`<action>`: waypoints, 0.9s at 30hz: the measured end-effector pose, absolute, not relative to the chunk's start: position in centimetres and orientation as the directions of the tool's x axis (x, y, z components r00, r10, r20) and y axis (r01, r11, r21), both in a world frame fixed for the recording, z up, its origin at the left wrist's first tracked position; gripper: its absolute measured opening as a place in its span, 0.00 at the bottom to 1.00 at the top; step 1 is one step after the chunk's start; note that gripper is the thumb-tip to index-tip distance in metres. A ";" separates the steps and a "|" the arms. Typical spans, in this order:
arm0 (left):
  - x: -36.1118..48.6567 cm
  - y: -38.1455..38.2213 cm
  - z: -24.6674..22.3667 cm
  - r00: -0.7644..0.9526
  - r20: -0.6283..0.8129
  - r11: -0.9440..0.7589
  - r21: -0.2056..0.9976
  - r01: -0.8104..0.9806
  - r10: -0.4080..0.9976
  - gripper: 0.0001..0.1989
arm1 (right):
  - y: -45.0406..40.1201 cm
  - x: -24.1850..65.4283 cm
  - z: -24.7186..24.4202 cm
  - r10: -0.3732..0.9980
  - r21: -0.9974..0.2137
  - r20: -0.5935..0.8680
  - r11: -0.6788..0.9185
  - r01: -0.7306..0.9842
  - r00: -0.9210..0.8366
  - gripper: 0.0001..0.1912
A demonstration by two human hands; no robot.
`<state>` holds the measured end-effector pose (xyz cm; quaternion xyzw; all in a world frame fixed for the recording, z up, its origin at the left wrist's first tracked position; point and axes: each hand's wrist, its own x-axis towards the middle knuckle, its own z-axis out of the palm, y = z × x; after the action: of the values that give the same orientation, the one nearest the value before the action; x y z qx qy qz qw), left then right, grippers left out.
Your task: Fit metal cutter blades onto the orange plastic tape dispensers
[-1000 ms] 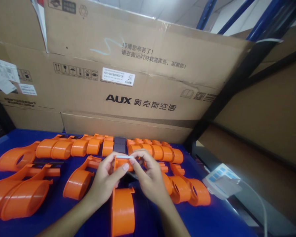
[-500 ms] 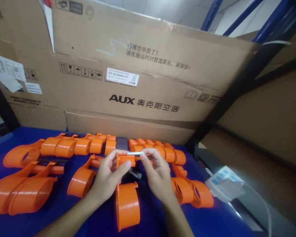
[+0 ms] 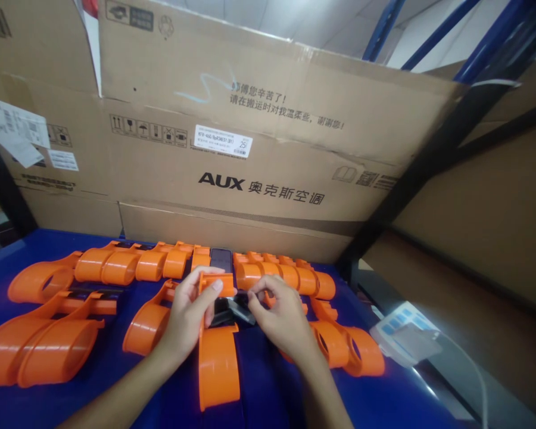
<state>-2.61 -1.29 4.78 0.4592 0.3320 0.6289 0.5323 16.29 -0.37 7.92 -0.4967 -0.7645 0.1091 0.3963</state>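
Note:
My left hand grips an orange plastic holder, thumb on its short, ridged upper arm and fingers behind. The wide curved band hangs below the hand, above the blue surface. My right hand is just to the right, thumb and index finger drawn together beside some black strips. Whether a small piece is between those fingertips is hidden. The black strips lie partly behind the held holder. Beyond them sits a dark rectangular object in the back row.
Several like orange holders stand in rows on the blue surface, left and right of my hands. A large cardboard box rises behind. At right are a white device with a cable and a dark rack post.
My left hand has moved slightly left with the orange holder. My right hand has come away from the holder and down toward the black strips. The pale strip between the hands no longer shows.

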 end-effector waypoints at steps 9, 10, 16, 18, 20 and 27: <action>-2.7 -1.5 4.9 -0.009 0.218 -0.209 0.918 -0.336 0.976 0.17 | -0.6 16.2 7.8 0.889 -0.370 0.284 0.447 0.814 -0.360 0.06; -2.7 -1.5 4.9 -0.009 0.219 -0.210 0.918 -0.336 0.976 0.17 | -0.7 16.2 7.9 0.888 -0.357 0.276 0.450 0.819 -0.367 0.06; -2.7 -1.5 4.8 -0.004 0.228 -0.216 0.917 -0.337 0.974 0.16 | -0.8 16.5 7.8 0.885 -0.334 0.250 0.460 0.823 -0.393 0.10; -2.7 -1.4 4.7 -0.007 0.226 -0.215 0.917 -0.337 0.974 0.17 | -0.7 16.6 7.8 0.877 -0.351 0.271 0.474 0.808 -0.397 0.11; -2.7 -1.4 4.6 -0.006 0.221 -0.210 0.918 -0.337 0.975 0.17 | -0.6 16.7 7.9 0.859 -0.377 0.332 0.500 0.780 -0.391 0.11; -2.4 -0.9 5.7 -0.257 0.153 -0.266 0.827 -0.495 0.954 0.24 | -1.5 16.7 8.7 0.703 -0.513 0.606 0.703 0.494 -0.372 0.07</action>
<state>-2.39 -0.88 5.70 0.3421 0.3354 0.7183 0.5045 16.72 -1.50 8.66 -0.3654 -0.8190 0.1234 0.4249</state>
